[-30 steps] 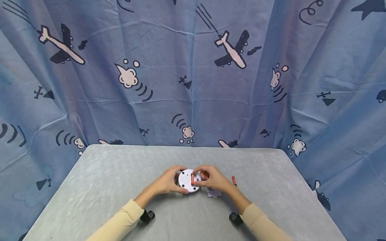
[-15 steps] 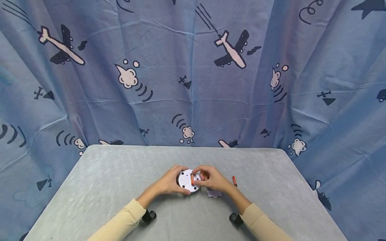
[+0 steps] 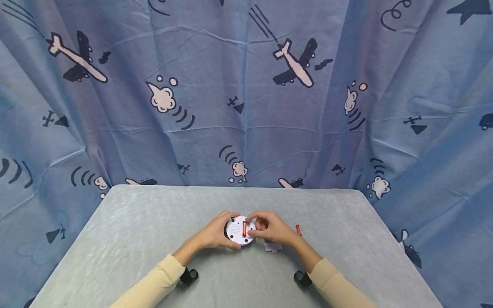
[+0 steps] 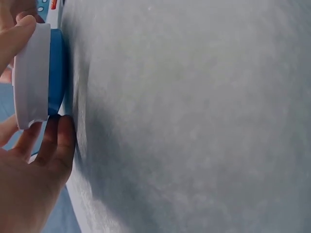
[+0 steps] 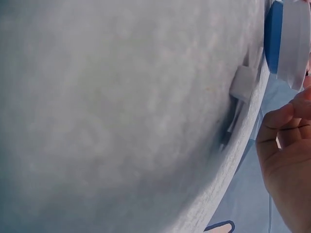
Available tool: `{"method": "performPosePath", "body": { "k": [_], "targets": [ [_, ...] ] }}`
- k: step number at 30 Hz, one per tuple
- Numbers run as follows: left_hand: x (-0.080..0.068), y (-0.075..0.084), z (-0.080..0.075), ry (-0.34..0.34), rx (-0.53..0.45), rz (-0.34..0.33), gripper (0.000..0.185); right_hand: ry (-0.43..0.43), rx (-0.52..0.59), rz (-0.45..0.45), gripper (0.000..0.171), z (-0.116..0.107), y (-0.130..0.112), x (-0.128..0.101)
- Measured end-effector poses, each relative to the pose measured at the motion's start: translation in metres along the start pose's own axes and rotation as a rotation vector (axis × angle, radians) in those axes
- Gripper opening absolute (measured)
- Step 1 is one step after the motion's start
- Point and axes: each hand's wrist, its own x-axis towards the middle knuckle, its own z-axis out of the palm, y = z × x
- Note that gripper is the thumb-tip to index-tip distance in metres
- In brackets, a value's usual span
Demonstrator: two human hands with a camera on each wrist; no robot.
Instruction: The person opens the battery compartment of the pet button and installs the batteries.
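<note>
Left hand (image 3: 216, 231): gripping the round gadget (image 3: 236, 230)
Right hand (image 3: 271, 227): baring more red battery (image 3: 244, 229) than before, can't tell its grip
Battery: probably seating okay

The round device (image 3: 234, 233) between the left hand (image 3: 215, 231) and right hand (image 3: 269, 226) is white, dotted black, over blue; the battery (image 3: 244, 229) on its face is orange-red. Beside the right hand, the loose battery (image 3: 298, 229) is red, the flat piece (image 3: 273, 247) pale lilac. Behind the hands, sleeves (image 3: 152, 280) are plain cream-yellow; under them, the worktop (image 3: 173, 205) mottled grey; beyond, the curtain (image 3: 215, 55) blue with navy-and-cream planes.
</note>
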Motion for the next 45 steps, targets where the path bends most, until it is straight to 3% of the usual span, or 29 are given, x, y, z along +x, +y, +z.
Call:
{"method": "performPosePath", "body": {
  "k": [9,16,24,45],
  "targets": [
    [0.001,0.007,0.002,0.047,-0.002,-0.044,0.092,-0.017,0.052,-0.004,0.037,0.0,0.005,-0.001],
    [0.003,0.009,0.003,0.054,0.012,-0.05,0.087,-0.037,0.038,0.006,0.045,0.001,0.045,-0.001],
    [0.005,0.01,0.002,0.056,0.016,-0.053,0.085,-0.069,0.056,0.044,0.059,0.0,0.043,-0.003],
    [0.01,0.008,0.003,0.074,0.01,-0.078,0.088,-0.05,0.007,-0.002,0.049,0.004,0.039,-0.006]
  ]
}}
